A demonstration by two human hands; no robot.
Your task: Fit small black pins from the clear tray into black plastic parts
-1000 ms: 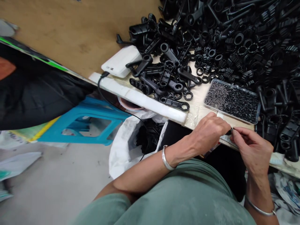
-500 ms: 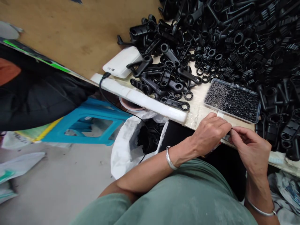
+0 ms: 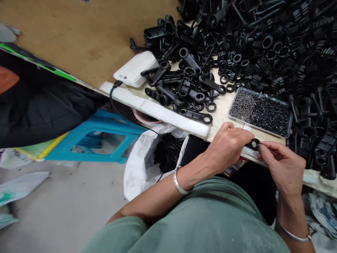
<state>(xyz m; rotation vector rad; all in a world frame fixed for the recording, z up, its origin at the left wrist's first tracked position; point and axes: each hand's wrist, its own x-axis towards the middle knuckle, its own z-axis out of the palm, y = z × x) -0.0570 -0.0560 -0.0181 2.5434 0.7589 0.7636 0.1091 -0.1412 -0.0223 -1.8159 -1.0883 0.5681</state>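
Observation:
My left hand is closed over a black plastic part with a toothed ring end; the rest of that part is hidden under the fingers. My right hand pinches thumb and forefinger together right beside the ring. Whatever is in that pinch is too small to make out. Just beyond both hands, a clear plastic box holds two heaps of tiny pieces, greyish ones on the left and black ones on the right.
Black plastic arms and ring parts cover much of the table. A white device with a black cable lies by a white edge strip. Below are a white sack with black pieces and a blue stool.
My left hand has shifted slightly left and drawn away from the right fingertips, so the black ring end now shows between them. My right hand stays nearly in place.

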